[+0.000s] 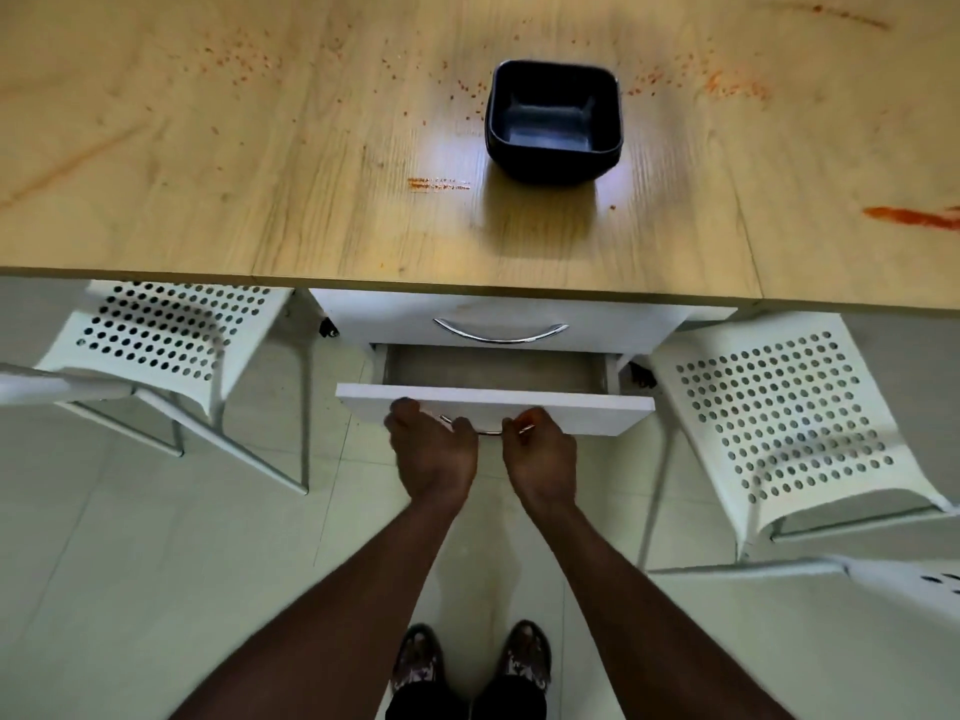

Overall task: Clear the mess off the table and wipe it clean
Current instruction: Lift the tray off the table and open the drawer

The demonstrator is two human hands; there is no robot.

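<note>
A light wooden table (pixel 260 148) carries orange-red crumbs and smears, with a thick red streak (pixel 914 218) at the right edge. A stack of black square bowls (pixel 553 122) stands near the table's middle. Under the table a white cabinet has its lower drawer (pixel 571 410) pulled partly out; the part of its inside that shows looks bare. My left hand (pixel 431 449) and my right hand (pixel 540 449) both grip the drawer's metal handle (pixel 488 432) from below, fingers curled round it.
The closed upper drawer (pixel 498 317) has a curved chrome handle. White perforated chairs stand at the left (pixel 166 335) and right (pixel 779 418) of the cabinet. Pale floor tiles lie below, and my feet (pixel 470 662) stand in front of the drawer.
</note>
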